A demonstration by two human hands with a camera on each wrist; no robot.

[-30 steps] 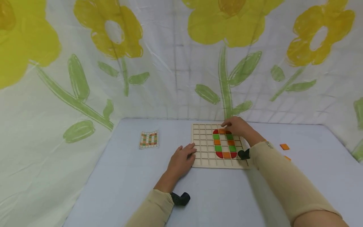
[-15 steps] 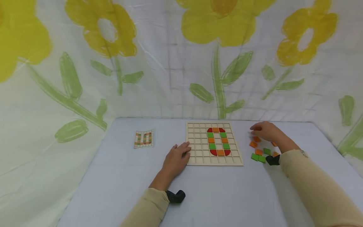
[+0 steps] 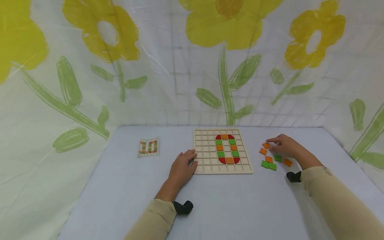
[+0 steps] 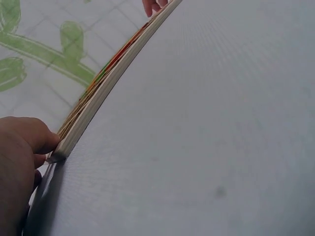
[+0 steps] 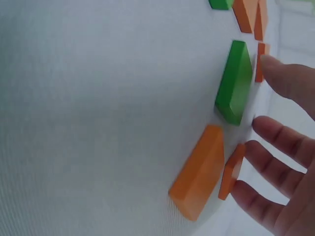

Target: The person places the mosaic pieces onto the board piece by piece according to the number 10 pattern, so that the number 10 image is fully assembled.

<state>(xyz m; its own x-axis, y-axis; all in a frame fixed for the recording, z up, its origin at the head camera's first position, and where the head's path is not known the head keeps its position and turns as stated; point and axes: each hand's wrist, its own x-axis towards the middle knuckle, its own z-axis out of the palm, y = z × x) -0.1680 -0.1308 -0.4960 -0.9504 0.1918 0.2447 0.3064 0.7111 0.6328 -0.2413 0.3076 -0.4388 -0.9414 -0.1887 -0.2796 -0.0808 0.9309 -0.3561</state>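
Observation:
A wooden grid board lies on the table, with red, orange and green tiles forming an upright oval ring right of its middle. My left hand rests against the board's left edge, thumb and fingers touching it; in the left wrist view the thumb lies at a corner. Right of the board, my right hand hovers with spread fingers over loose tiles. Its thumb is beside an orange tile; other fingers are near another orange tile. I see nothing gripped there.
Loose orange tiles and green tiles lie scattered right of the board. A small patterned card sits on the white table, left of the board. Behind hangs a cloth with yellow flowers.
My right hand has moved from the board's top, near an orange tile in the ring, rightward to the loose tiles and lower over them. The left hand stays at the board's edge.

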